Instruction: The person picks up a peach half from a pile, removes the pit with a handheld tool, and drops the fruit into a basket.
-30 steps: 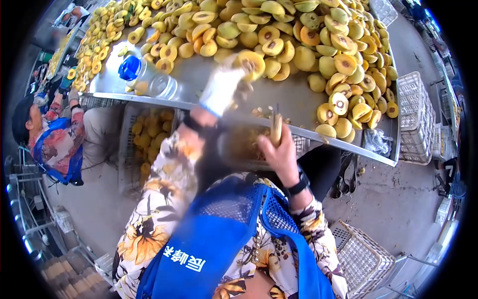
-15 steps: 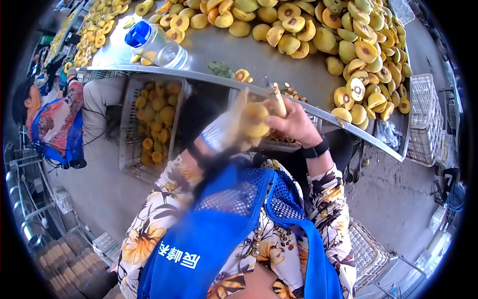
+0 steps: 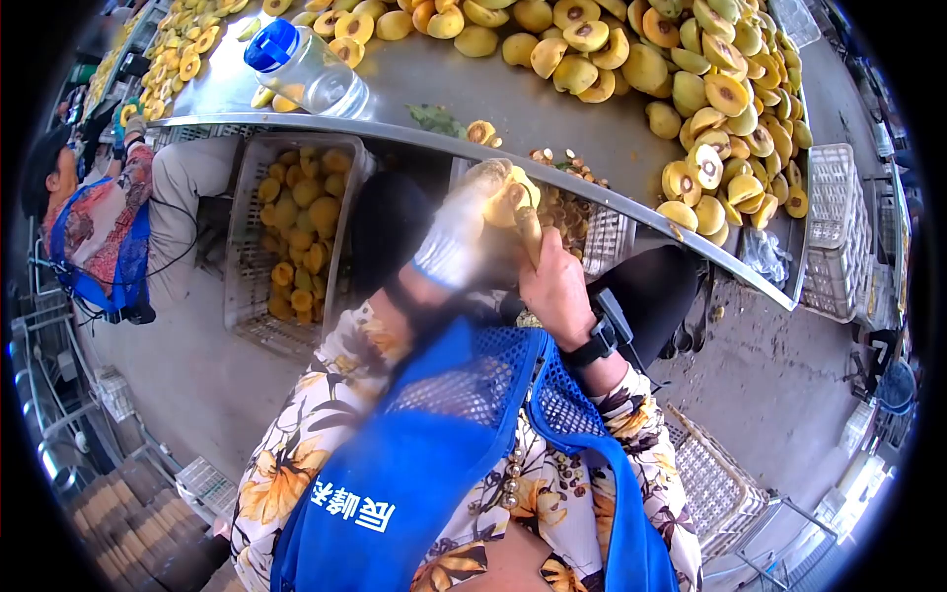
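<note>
My left hand (image 3: pixel 472 209), in a whitish knitted glove, is closed around a yellow peach half (image 3: pixel 509 201), its cut side turned toward my right hand. Bare and wearing a black wristband, my right hand (image 3: pixel 558 291) grips a wooden-handled pitting tool (image 3: pixel 531 239). The tool's upper end meets the peach's cut face, and its metal tip is hidden there. Both hands are just in front of the metal table's edge (image 3: pixel 395 141). Below them, a white crate (image 3: pixel 612 242) of pieces is partly covered by my hands.
Halved peaches (image 3: pixel 725 94) are heaped on the table, near a blue-capped water bottle (image 3: pixel 314 74) and a green leaf (image 3: pixel 436 120). A crate of peaches (image 3: pixel 296 232) stands at lower left. A co-worker (image 3: pixel 109 222) sits further left. Stacked crates (image 3: pixel 831 232) stand right.
My right hand has moved down and turned, bringing the tool from pointing upward beside the peach onto its cut face. My left hand has raised the peach slightly.
</note>
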### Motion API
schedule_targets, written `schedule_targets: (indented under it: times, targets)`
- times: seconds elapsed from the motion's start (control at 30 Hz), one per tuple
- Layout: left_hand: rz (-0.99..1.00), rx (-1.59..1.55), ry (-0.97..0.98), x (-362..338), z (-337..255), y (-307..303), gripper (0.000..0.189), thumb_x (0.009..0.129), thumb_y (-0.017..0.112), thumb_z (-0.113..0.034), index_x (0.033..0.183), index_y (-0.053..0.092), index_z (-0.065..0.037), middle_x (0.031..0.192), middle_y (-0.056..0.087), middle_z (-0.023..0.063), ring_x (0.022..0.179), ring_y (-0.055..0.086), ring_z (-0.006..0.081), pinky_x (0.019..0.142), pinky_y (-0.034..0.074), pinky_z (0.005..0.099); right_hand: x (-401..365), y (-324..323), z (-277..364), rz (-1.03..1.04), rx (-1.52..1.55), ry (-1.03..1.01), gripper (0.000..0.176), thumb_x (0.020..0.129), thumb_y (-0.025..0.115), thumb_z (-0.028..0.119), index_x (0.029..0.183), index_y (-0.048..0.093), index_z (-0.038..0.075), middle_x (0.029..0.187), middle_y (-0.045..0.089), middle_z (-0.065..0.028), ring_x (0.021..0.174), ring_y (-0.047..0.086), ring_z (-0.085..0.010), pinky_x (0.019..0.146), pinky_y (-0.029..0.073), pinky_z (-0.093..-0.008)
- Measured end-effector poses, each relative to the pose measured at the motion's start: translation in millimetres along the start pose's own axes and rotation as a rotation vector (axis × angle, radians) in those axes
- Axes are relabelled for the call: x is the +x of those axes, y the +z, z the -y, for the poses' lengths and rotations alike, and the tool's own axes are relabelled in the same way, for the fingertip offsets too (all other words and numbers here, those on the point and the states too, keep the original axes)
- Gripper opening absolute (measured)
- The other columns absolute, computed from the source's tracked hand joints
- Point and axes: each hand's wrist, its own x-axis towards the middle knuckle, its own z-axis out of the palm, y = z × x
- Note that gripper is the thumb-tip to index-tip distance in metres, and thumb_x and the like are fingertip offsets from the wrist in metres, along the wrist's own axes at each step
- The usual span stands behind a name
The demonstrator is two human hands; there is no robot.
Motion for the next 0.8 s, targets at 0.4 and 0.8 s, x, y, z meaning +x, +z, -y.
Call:
schedule_targets:
  times: [0.4, 0.8]
  targets:
    - [0.038, 0.32, 0.236, 5.4, 17.8, -17.8, 0.03, 0.092, 0.052, -0.02, 0.117, 0.052, -0.003, 0.105, 0.056, 0.0031, 0.096, 0.055, 0.0118, 0.085, 0.045, 0.025, -9.5, 12.1, 3.0, -0.048, 0.025, 0.047, 0.027, 0.08, 0.053, 0.011, 0.096, 0.039, -0.006, 0.073, 0.057, -0.0329, 0.074, 0.055, -0.05, 0.066, 0.043, -0.0533]
    - [0.058, 0.651, 0.165, 2.9, 6.5, -23.5, 0.03, 0.088, 0.057, -0.024, 0.11, 0.056, -0.003, 0.098, 0.059, 0.0076, 0.088, 0.059, 0.0167, 0.076, 0.049, 0.0282, -12.4, 11.3, 7.6, 0.095, 0.038, 0.074, 0.028, 0.082, 0.05, 0.014, 0.097, 0.043, -0.008, 0.081, 0.056, -0.0364, 0.084, 0.053, -0.0517, 0.074, 0.043, -0.0538]
